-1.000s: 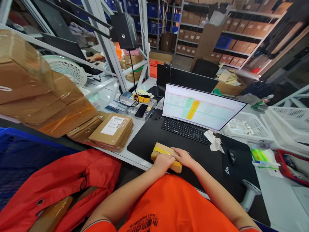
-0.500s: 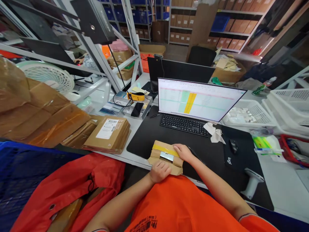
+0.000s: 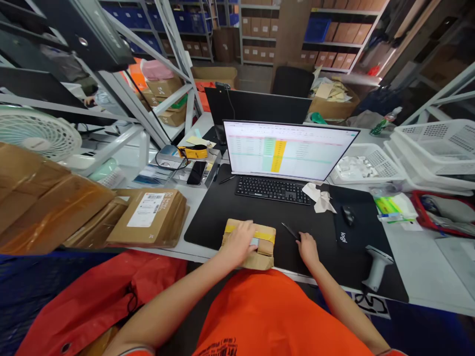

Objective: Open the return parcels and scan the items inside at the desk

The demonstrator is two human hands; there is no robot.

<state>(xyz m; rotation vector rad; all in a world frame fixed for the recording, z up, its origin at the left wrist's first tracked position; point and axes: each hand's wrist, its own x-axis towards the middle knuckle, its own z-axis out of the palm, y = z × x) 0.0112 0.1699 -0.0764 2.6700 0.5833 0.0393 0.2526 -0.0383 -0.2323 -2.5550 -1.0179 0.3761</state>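
A small cardboard box (image 3: pixel 266 249) with yellow tape across it lies at the front edge of the black desk mat. Its near flap is open, and a light-coloured patch shows in the gap. Over the middle of the box lies my left hand (image 3: pixel 240 242), gripping it from above; the fingers partly hide the tape and opening. To the right, my right hand (image 3: pixel 307 249) is closed round the near end of a slim dark tool (image 3: pixel 288 229), which rests on the mat and points away to the left. Whether it is a pen or a knife I cannot tell.
Beyond the box stand a keyboard (image 3: pixel 272 190) and monitor (image 3: pixel 289 153). A mouse (image 3: pixel 348 215) and a barcode scanner (image 3: pixel 376 269) lie right, crumpled paper (image 3: pixel 319 198) between. Stacked parcels (image 3: pixel 148 217) and a phone (image 3: pixel 197 172) are left; white baskets (image 3: pixel 434 148) stand far right.
My right hand has left the box and moved right to the slim dark tool. My left hand has shifted from the near flap onto the top of the box. The view has turned slightly.
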